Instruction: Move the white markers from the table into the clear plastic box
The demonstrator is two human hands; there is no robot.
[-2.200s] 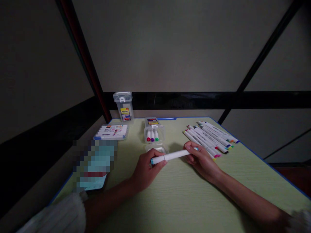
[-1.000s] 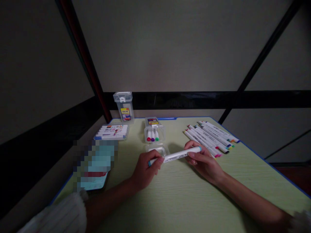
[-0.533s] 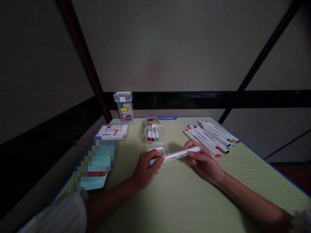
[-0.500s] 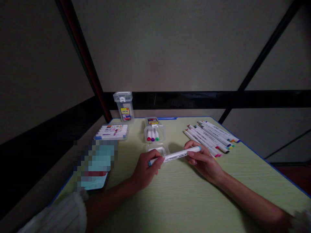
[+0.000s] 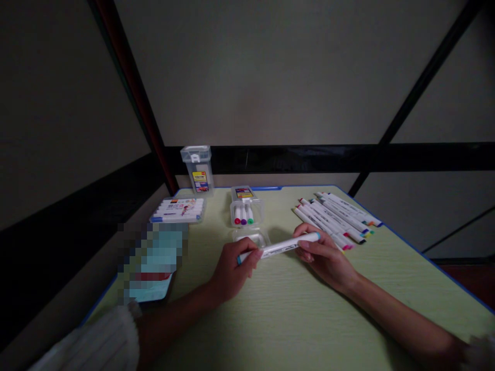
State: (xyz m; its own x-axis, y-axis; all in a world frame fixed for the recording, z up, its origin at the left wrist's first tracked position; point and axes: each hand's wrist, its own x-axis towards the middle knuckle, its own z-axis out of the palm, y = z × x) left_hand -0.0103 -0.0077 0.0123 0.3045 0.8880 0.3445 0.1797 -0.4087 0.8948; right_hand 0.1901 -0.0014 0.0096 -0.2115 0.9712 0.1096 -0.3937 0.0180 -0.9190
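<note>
A white marker (image 5: 280,246) with light blue ends is held slantwise above the table, its right end higher. My left hand (image 5: 236,270) pinches it near the lower left end. Close to the other end, the thumb and fingers of my right hand (image 5: 323,257) grip it. Just beyond my left hand lies the open lid (image 5: 261,238) of a clear plastic case (image 5: 258,215), partly hidden by the hand. Inside that case, on its side, three markers (image 5: 243,214) show red, purple and green ends. Past my right hand, several white markers (image 5: 332,216) with coloured ends lie in a slanting heap.
A tall clear box (image 5: 199,172) with a closed lid stands at the back left. In front of it lies a flat pack of white pens (image 5: 178,210). A pixelated, light blue object (image 5: 157,263) is at the left edge of the blue-rimmed table (image 5: 270,319). Dark-trimmed wall panels rise behind.
</note>
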